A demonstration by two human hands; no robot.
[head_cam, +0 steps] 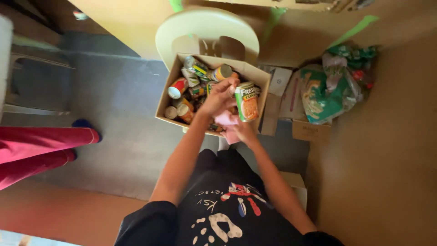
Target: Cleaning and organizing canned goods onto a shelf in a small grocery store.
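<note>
**Two hands, one can, over a full box**

From my remote seat I read the scene left to right. At the far left, two legs in red trousers [36, 150] reach in from the edge, one dark blue shoe [86, 125] at their end, well apart from the work. Open grey floor [123, 136] lies between them and the cardboard box [165, 102], the widest free room in view. The box sits on a pale plastic chair [205, 27] and holds a jumble of cans [182, 98]; I count about eight, though some are hidden under the hands. My left hand [221, 96] is closed around a pink cloth [226, 119] just above the box's near edge. My right hand [243, 132] grips a single green and orange can [246, 101], held upright over the box's right wall and touching the cloth. Just beside that wall lie flattened cardboard pieces [291, 98], and on them one crumpled green and white plastic bag [327, 89]. To the right a brown wall [387, 150] stands close, leaving little room on that side.
</note>
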